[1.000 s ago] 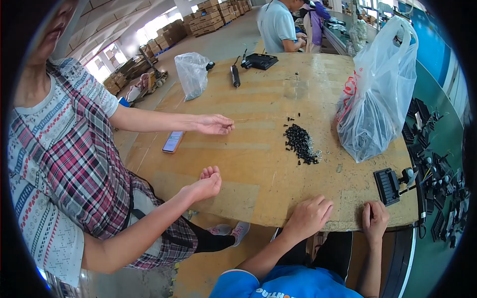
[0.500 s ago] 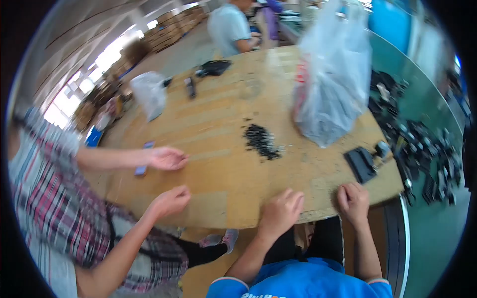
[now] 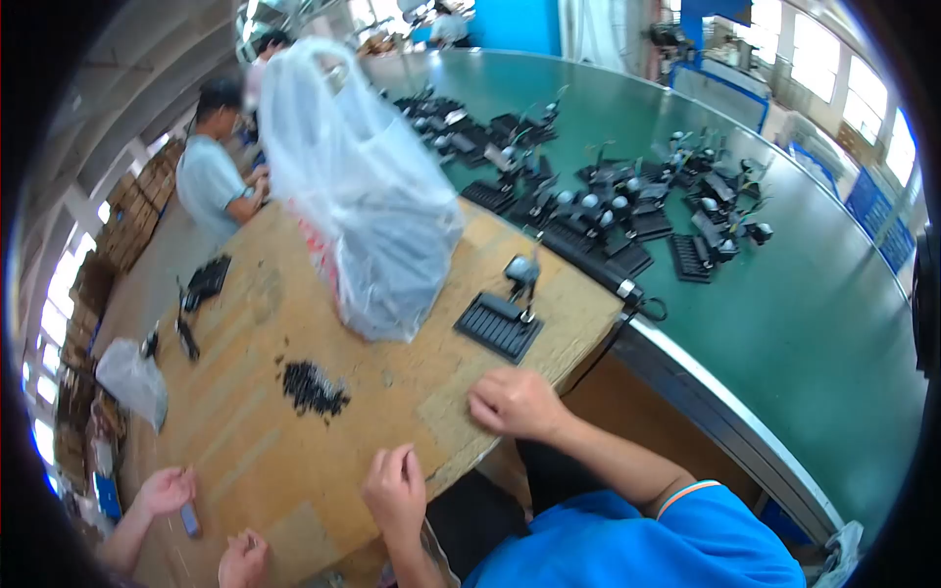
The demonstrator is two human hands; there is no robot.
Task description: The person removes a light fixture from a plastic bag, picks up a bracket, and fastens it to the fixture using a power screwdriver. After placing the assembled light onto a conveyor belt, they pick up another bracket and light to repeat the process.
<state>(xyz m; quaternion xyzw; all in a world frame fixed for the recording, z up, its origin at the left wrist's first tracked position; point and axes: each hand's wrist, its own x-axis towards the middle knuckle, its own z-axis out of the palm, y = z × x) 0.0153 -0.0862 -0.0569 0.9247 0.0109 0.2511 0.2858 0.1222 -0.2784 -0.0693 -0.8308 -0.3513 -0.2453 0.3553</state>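
Observation:
My left hand [image 3: 397,490] rests at the near edge of the wooden table [image 3: 245,304], fingers curled in, nothing in it. My right hand [image 3: 515,402] lies knuckles-up on the table's near corner, fingers bent under, also holding nothing. A black ribbed lamp housing [image 3: 498,325] with a bracket lies just beyond my right hand. A small pile of black screws [image 3: 312,388] sits to the left of both hands. A large clear plastic bag [image 3: 363,206] stands behind the housing.
A green conveyor [image 3: 814,323] on the right carries several black lamp parts [image 3: 608,206]. A co-worker's hands [image 3: 167,488] and a phone [image 3: 189,519] are at lower left. A small bag [image 3: 132,377] and another black part [image 3: 208,277] lie further along. A person in a light-blue shirt [image 3: 211,176] stands beyond.
The view has swung right, so the conveyor now fills the right side. My hands stay at the table edge; the right one now lies on top of the corner.

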